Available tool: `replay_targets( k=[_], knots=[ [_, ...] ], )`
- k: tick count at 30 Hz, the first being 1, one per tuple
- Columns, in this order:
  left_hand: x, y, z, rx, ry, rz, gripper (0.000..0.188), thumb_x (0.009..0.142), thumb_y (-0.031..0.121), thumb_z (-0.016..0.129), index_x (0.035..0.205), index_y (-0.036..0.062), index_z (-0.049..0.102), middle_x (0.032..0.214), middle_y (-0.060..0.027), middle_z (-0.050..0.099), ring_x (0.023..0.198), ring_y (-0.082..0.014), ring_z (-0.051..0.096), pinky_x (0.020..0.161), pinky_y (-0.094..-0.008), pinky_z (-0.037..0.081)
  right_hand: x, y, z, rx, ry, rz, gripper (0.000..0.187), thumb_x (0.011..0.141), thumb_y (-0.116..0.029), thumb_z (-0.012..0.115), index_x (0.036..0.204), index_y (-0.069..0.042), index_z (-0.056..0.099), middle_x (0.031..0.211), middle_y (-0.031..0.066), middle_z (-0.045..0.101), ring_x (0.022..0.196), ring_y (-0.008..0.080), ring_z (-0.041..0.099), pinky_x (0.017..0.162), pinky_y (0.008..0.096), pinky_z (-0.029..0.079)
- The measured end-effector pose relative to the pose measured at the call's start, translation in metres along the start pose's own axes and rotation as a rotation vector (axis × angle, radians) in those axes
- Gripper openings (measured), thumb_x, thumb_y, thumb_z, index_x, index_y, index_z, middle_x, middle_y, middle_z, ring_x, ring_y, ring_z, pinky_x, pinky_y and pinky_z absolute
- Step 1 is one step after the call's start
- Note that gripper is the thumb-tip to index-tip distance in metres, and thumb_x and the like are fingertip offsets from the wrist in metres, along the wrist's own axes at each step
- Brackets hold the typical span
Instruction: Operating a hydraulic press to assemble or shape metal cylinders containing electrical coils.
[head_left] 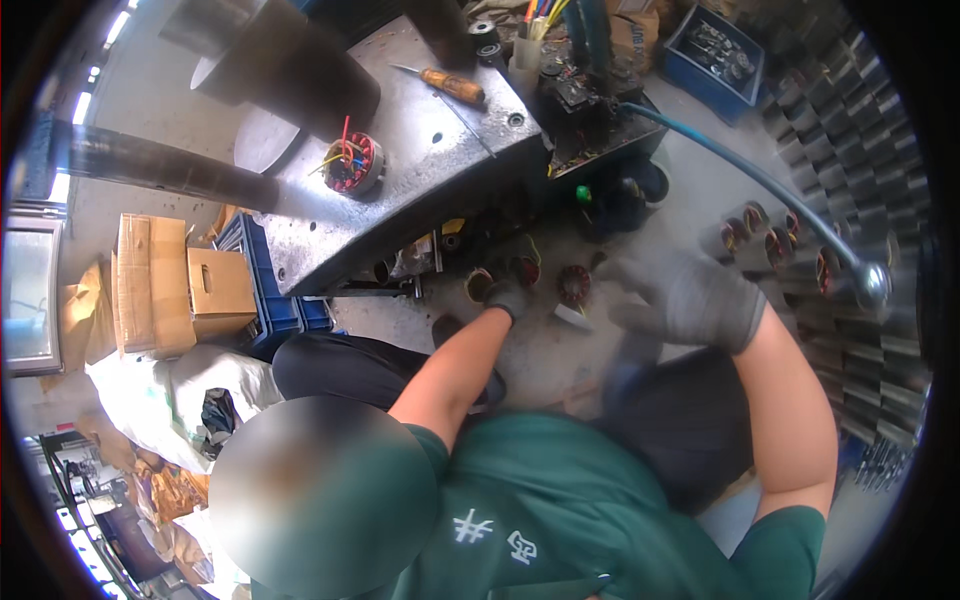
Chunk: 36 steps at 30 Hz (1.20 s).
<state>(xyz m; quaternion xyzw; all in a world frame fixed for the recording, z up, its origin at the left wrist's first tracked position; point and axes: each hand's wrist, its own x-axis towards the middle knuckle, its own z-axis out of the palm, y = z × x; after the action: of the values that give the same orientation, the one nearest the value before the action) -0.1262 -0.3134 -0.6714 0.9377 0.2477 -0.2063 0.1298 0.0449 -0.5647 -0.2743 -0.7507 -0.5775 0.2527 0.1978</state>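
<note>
My left hand [508, 298], in a dark grey glove, reaches low toward the floor beside a ring-shaped motor stator [480, 284]. Its fingers are mostly hidden, so I cannot tell whether it grips that part. Just beyond it is another wound stator [526, 270] with a thin yellowish wire. Between my hands lies a stator with red windings [573, 284], a small pale block [573, 318] next to it. My right hand [690, 300], also gloved, is blurred by motion over the floor; its fingers look stretched and apart, with nothing visible in them.
A stator with coloured leads [354, 165] and an orange-handled screwdriver [452, 86] lie on the metal machine table [400, 190]. Several stators [778, 248] stand at right under a blue hose [745, 165], by stacked metal parts [880, 330]. Cardboard boxes [155, 285] are at left.
</note>
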Motion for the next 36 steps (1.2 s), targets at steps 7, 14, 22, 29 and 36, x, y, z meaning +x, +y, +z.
replay_targets(
  k=[7,14,22,29,36],
  knots=[
    [0.006,-0.027,0.037,-0.144,-0.057,-0.063,0.065,0.097,0.031,0.067,0.158,0.01,0.054,0.164,-0.0263,0.05,0.152,-0.0457,0.047,0.125,-0.0521,0.038,-0.003,-0.008,-0.014,0.047,-0.136,0.147,0.052,0.098,-0.04,0.07,0.14,-0.01,0.066,0.114,0.0221,0.074,0.108,0.0423,0.072,0.096,0.0528,0.057],
    [0.052,-0.038,0.037,-0.181,-0.175,-0.006,0.051,0.095,0.034,0.072,0.142,0.0149,0.069,0.14,-0.0252,0.07,0.132,-0.0404,0.067,0.111,-0.0493,0.052,-0.001,-0.005,-0.005,0.055,-0.008,0.027,0.043,0.093,-0.032,0.075,0.128,-0.008,0.071,0.099,0.0195,0.075,0.093,0.0401,0.074,0.084,0.0506,0.058],
    [-0.068,0.009,-0.131,-0.498,-0.252,0.362,0.051,0.09,0.036,0.078,0.136,0.0148,0.07,0.133,-0.0248,0.071,0.12,-0.0425,0.07,0.104,-0.049,0.055,-0.005,0.0,-0.008,0.068,-0.139,0.08,0.052,0.096,-0.044,0.071,0.136,-0.011,0.068,0.108,0.0193,0.076,0.103,0.0403,0.074,0.092,0.0511,0.058],
    [-0.221,-0.021,-0.342,-0.198,0.128,0.515,0.047,0.083,0.014,0.076,0.129,0.0089,0.066,0.136,-0.027,0.055,0.119,-0.0497,0.064,0.104,-0.0526,0.055,-0.005,-0.001,-0.002,-0.018,-0.091,-0.05,0.043,0.094,-0.033,0.073,0.131,-0.01,0.071,0.111,0.0203,0.075,0.1,0.0412,0.074,0.089,0.0491,0.059],
    [-0.213,-0.149,-0.412,0.082,0.578,0.518,0.061,0.083,0.012,0.089,0.137,0.0003,0.064,0.14,-0.0259,0.059,0.127,-0.0439,0.064,0.105,-0.0446,0.057,-0.002,-0.014,-0.004,-0.024,-0.1,-0.054,0.043,0.097,-0.043,0.071,0.126,-0.011,0.073,0.106,0.0203,0.075,0.101,0.0402,0.073,0.09,0.0509,0.058]
  ],
)
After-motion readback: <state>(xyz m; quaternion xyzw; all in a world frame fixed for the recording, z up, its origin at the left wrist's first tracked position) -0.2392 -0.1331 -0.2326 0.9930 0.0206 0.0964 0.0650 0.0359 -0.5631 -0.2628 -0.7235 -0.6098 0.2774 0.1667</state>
